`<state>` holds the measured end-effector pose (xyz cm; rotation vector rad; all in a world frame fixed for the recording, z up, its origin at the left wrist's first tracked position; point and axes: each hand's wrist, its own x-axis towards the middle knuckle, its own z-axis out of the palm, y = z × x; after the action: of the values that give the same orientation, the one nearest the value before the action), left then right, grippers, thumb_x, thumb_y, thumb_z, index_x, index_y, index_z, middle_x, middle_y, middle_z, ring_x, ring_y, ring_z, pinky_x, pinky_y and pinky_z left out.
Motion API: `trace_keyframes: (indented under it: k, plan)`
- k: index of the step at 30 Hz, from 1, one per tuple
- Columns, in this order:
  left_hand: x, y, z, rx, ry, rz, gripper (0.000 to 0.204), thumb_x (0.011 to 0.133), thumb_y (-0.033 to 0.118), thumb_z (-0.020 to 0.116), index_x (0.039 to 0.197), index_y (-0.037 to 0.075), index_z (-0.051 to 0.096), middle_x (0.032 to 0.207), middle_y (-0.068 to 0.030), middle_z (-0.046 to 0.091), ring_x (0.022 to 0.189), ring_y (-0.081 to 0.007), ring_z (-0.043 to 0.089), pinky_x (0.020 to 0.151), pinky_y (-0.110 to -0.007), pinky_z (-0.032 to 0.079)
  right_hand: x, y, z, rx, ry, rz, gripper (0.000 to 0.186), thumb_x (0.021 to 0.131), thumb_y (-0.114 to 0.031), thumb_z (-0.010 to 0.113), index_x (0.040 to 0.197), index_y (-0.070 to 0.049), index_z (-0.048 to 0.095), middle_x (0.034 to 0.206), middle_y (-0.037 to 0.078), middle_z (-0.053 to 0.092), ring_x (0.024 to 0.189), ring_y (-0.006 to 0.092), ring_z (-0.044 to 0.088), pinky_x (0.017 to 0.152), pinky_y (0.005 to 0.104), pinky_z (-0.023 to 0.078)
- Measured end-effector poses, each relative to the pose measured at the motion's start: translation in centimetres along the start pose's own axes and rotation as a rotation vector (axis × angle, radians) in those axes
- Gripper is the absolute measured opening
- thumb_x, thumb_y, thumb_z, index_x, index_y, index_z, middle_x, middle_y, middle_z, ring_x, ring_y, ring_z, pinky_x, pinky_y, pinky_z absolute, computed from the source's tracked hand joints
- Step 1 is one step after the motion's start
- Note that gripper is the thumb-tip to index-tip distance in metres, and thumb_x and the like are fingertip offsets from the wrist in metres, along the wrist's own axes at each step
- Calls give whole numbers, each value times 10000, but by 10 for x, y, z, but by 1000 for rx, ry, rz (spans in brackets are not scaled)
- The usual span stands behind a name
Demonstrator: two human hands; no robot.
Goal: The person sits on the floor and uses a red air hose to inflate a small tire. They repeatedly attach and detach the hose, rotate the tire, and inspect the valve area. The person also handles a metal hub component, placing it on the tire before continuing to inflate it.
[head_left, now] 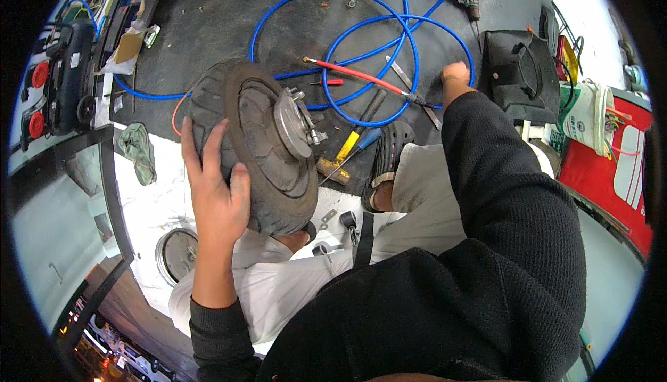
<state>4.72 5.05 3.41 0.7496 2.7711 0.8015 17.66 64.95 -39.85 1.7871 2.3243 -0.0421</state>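
Note:
A wheel with a dirty black tyre [272, 205] stands tilted in front of me, a metal brake hub [294, 123] at its centre. My left hand [221, 194] grips the tyre from the left, fingers spread over the tread and thumb on the near side. Stretched out to the right, my right hand [456, 72] is closed beside a loop of blue air hose [415, 52]. Whatever its fingers may hold is hidden. Left of that hand lies a red hose piece [365, 78] with a brass tip, joined to the blue hose by a dark fitting. A flat steel bar [398, 70] lies beneath it.
A yellow-headed hammer [333, 171], a blue-handled screwdriver [368, 139] and a small red screwdriver [333, 82] lie by my feet. A black tool bag [520, 76] and a white bucket [587, 114] stand right. Left are a black compressor [73, 79] and a round metal cover [178, 255].

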Motion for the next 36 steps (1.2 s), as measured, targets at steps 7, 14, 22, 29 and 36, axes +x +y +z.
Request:
trace_keyframes:
  k: [7,14,22,29,36]
  plan:
    - [-11,5,18,76,236,53,584,830,196,701,1404,104,639,1650,-308,325,1494,-514,381,1195,-620,357,-41,65,15,-305,98,-1083,150,771,-222,730,757,-74,707,796,185,681,758,416,696,694,534,534]
    - [-26,8,43,91,432,202,394,793,181,769,1174,104,706,1452,-152,570,1424,-419,462,1146,-631,387,-78,25,21,652,-366,373,254,943,-162,639,1008,59,746,1058,207,763,1010,388,749,866,464,596]
    - [-36,2,36,90,481,181,304,826,164,734,1123,98,725,1399,-142,616,1385,-414,508,1141,-585,408,-99,-8,-16,-6,-156,-224,322,838,-274,800,1055,-36,818,1131,172,797,1103,341,768,925,422,604]
    - [-30,-12,35,156,496,216,295,880,167,704,1161,79,729,1422,-147,603,1412,-429,485,1148,-568,411,-147,-52,-74,363,-167,-162,386,868,-288,679,1110,-13,797,1192,243,759,1146,399,734,965,476,575]
    - [-27,-21,34,151,497,190,303,898,151,691,1185,62,730,1447,-155,586,1417,-431,485,1149,-559,425,-284,-137,-184,1419,-903,-330,539,916,-43,775,1408,108,616,1279,192,728,1168,290,710,996,401,568]
